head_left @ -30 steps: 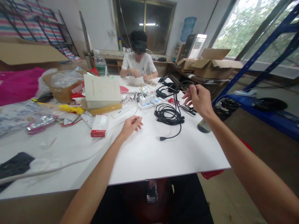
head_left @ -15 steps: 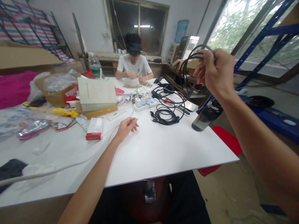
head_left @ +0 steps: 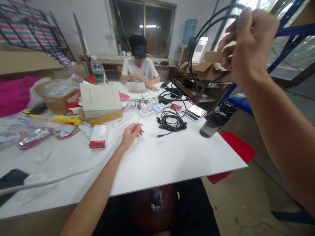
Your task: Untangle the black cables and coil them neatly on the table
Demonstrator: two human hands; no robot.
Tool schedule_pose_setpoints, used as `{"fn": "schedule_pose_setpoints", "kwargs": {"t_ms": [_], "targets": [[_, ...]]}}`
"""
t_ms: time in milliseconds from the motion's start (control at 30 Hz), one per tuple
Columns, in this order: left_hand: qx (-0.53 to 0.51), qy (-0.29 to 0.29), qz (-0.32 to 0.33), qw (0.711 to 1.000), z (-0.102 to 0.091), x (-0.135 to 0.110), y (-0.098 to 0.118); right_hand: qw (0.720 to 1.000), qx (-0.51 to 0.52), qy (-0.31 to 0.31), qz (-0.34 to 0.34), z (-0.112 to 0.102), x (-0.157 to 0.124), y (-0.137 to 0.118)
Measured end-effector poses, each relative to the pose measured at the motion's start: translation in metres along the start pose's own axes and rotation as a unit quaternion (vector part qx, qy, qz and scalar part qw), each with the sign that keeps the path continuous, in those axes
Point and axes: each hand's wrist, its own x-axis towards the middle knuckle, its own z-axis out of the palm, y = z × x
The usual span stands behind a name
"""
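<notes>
High at the upper right, my right hand [head_left: 253, 41] is closed around loops of black cable [head_left: 193, 49]. The loops hang in a wide arc to the left of the fingers, and a strand runs down toward the table. A coil of black cable [head_left: 172, 122] lies there, with its connector end [head_left: 160, 135] pointing to the left. My left hand [head_left: 131, 135] rests on the white tabletop, fingers loosely curled and thumb against them, with nothing visible in it. Behind its fingers passes a white cord [head_left: 138, 113]. A red and white box [head_left: 98, 136] stands to its left.
A power strip [head_left: 150, 109] with plugs stands behind the coil. A dark bottle [head_left: 216, 121] is near the right edge, above a red stool [head_left: 237, 147]. Papers, packaging and a booklet [head_left: 100, 100] crowd the left. Across the table sits another person [head_left: 140, 70].
My right hand has risen and moved right with the cable loops, drawing them wider. A connector end now lies out in front of the coil. My left hand has barely moved.
</notes>
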Motion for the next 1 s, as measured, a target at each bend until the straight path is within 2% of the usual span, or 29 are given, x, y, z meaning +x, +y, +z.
{"fn": "schedule_pose_setpoints", "kwargs": {"t_ms": [67, 133, 167, 200, 300, 400, 467, 533, 600, 700, 800, 900, 1000], "targets": [[0.017, 0.061, 0.063, 0.996, 0.006, 0.000, 0.012, 1.000, 0.003, -0.030, -0.005, -0.001, -0.003, -0.009], [0.042, 0.118, 0.146, 0.981, 0.019, 0.006, 0.038, 0.998, 0.002, -0.067, -0.001, 0.000, -0.013, -0.017], [0.058, 0.124, 0.190, 0.972, 0.028, 0.012, 0.056, 0.996, 0.003, -0.085, 0.003, 0.001, -0.019, -0.021], [0.076, 0.106, 0.237, 0.963, 0.039, 0.021, 0.075, 0.995, 0.003, -0.103, 0.008, 0.002, -0.026, -0.023], [0.174, -0.018, 0.336, 0.925, 0.080, 0.059, 0.128, 0.991, 0.009, -0.135, 0.016, 0.004, -0.045, -0.028], [0.276, -0.159, 0.359, 0.877, 0.116, 0.097, 0.153, 0.990, -0.016, -0.137, 0.011, 0.001, -0.060, -0.024], [0.298, -0.239, 0.361, 0.851, 0.129, 0.111, 0.152, 0.989, -0.057, -0.134, -0.003, -0.009, -0.066, -0.018], [0.265, -0.265, 0.358, 0.855, 0.129, 0.114, 0.144, 0.987, -0.099, -0.123, -0.017, -0.025, -0.070, -0.011], [0.195, -0.230, 0.345, 0.889, 0.119, 0.112, 0.134, 0.987, -0.127, -0.101, -0.015, -0.045, -0.072, -0.005], [0.102, -0.119, 0.308, 0.938, 0.097, 0.110, 0.116, 0.987, -0.146, -0.061, 0.018, -0.074, -0.074, -0.004], [0.089, -0.038, 0.279, 0.956, 0.083, 0.114, 0.097, 0.992, -0.119, -0.024, 0.047, -0.093, -0.075, -0.011], [0.118, -0.034, 0.263, 0.957, 0.085, 0.122, 0.075, 0.998, -0.045, 0.006, 0.032, -0.101, -0.073, -0.027], [0.187, -0.100, 0.240, 0.947, 0.104, 0.126, 0.055, 1.000, -0.005, 0.025, 0.014, -0.107, -0.064, -0.049]]}}
